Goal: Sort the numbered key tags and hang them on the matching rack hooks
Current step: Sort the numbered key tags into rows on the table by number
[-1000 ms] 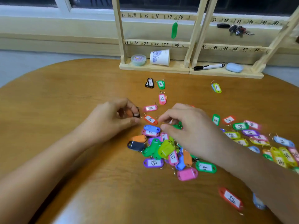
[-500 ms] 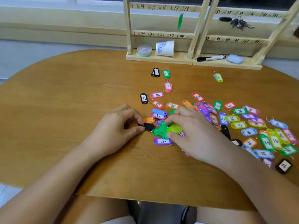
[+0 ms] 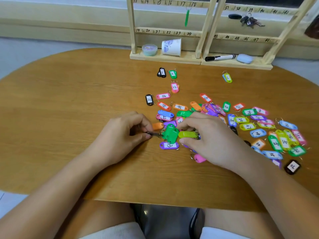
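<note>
An oval wooden table [image 3: 69, 100] stands before a pale window ledge, and a wooden rack [image 3: 205, 31] with handwritten numbers along its bars sits at the table's far edge.

A bright green tag [image 3: 170, 133] lies face down on the table between the two hands, and serves here as the landmark. Just left of it, the left hand [image 3: 120, 137] pinches a small dark tag [image 3: 153, 134] between thumb and curled fingers; the tag is blurred and its number cannot be read. Just right of the green tag, the right hand [image 3: 210, 138] closes its thumb and fingers round a yellow-green tag [image 3: 187, 134], which touches the green one. A purple tag marked 13 [image 3: 169, 145] lies just nearer the person than the green tag, and an orange tag [image 3: 158, 126] lies just beyond it to the left.

Beyond and to the right of the green tag spreads a loose heap of coloured tags [image 3: 259, 125]. Farther off, toward the rack, a black tag marked 31 [image 3: 149, 99], a pink tag marked 12 [image 3: 174, 87] and a black tag marked 1 [image 3: 162, 72] lie apart from one another.

On the rack, one slim green tag [image 3: 186, 17] hangs under the number 18. A paper cup [image 3: 171, 47], a small tub [image 3: 149, 49] and a marker [image 3: 220, 57] rest on its base.
</note>
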A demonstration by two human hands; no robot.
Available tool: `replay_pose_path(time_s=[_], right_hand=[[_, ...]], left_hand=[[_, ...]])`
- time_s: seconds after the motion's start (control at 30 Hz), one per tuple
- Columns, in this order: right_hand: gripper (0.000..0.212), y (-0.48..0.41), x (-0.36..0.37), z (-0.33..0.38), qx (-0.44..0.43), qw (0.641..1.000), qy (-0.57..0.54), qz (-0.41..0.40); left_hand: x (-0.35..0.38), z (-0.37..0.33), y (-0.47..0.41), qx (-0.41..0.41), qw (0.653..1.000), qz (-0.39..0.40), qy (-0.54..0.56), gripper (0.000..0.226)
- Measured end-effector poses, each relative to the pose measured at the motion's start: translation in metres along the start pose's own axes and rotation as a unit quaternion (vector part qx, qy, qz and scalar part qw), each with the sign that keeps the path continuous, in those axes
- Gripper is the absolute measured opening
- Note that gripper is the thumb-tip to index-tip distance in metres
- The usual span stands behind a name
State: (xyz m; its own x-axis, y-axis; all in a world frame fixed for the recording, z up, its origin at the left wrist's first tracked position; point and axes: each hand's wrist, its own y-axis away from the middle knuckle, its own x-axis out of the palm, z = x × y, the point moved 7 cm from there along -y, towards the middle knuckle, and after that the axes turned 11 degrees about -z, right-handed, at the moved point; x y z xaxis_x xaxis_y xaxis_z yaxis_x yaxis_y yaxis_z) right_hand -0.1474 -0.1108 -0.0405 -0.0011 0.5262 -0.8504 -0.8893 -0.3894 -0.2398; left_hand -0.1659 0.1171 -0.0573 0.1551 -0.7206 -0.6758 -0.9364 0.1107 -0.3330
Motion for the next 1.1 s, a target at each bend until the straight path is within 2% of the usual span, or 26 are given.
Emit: replay_pose_path(time_s=[0.2,0.33,0.47,0.57,0.7,0.83,0.93,1.0,1.1], right_hand=[[0.021,0.006,-0.009,-0.007,0.005,0.997,-0.036,-0.064],[0.020,0.012,-0.024,-0.005,0.019,0.985,-0.089,-0.143],[0.025,0.028,-0.008,0.000,0.084,0.977,-0.185,-0.062],[0.023,0.042,0.003,0.010,0.072,0.984,-0.160,-0.043],[0.011,0.046,-0.006,0.022,-0.019,0.992,-0.069,-0.099],[0.018,0.046,-0.023,-0.001,0.008,0.988,-0.055,-0.142],[0.016,0.050,-0.028,-0.010,0.005,0.992,-0.021,-0.124],[0.022,0.054,-0.025,-0.011,0.009,0.995,-0.007,-0.098],[0.025,0.058,-0.018,-0.008,-0.016,0.996,0.025,-0.087]], left_hand=[[-0.001,-0.007,0.024,0.009,0.999,0.040,0.009,0.023],[-0.004,-0.006,0.024,-0.009,1.000,-0.018,0.015,0.017],[-0.002,-0.008,0.023,-0.014,0.999,-0.030,0.005,0.015],[0.000,-0.011,0.027,0.003,1.000,0.001,-0.004,0.017],[-0.001,-0.014,0.032,0.018,1.000,0.007,-0.012,0.012],[-0.002,-0.014,0.039,0.006,1.000,0.011,-0.017,0.012],[-0.004,-0.017,0.038,0.002,1.000,0.001,-0.006,0.007],[-0.001,-0.023,0.036,0.014,1.000,-0.005,0.000,0.006],[0.010,-0.036,0.032,0.046,0.999,0.000,-0.009,0.015]])
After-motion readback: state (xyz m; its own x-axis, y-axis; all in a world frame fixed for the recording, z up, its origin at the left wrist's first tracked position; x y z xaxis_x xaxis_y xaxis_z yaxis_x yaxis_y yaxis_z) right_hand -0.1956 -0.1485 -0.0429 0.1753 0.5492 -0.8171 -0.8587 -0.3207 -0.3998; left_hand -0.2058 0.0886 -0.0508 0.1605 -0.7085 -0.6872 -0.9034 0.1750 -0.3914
